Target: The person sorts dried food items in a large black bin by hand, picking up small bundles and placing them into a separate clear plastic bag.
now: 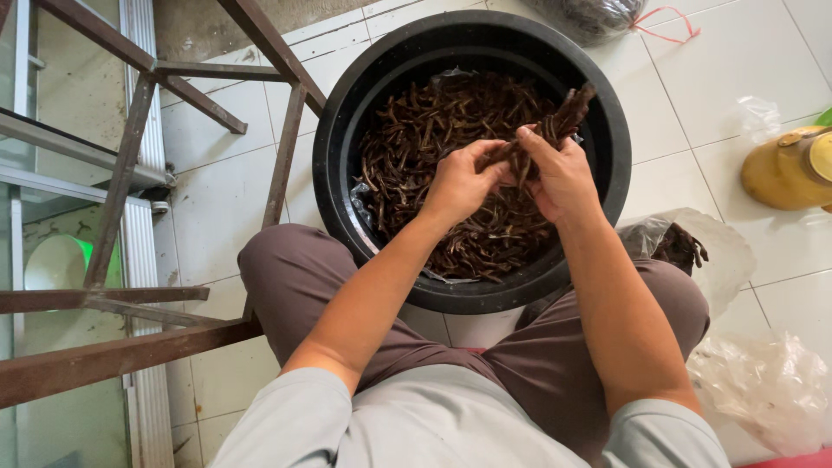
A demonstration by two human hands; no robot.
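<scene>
A big black round tub (338, 113) stands on the white tiled floor between my knees, lined with plastic and filled with many dark brown dried pods (416, 130). Over the middle of the tub, my left hand (459, 182) and my right hand (562, 178) are both closed on one bundle of dried pods (563, 117). The bundle sticks up and to the right out of my right fist. My left hand's fingers pinch its lower end.
A rusty metal frame (121, 173) with diagonal bars stands at the left over glass panels. A clear plastic bag (693, 247) with some pods lies by my right knee. A yellow kettle (784, 169) sits at the right edge. Another filled bag (598, 13) lies behind the tub.
</scene>
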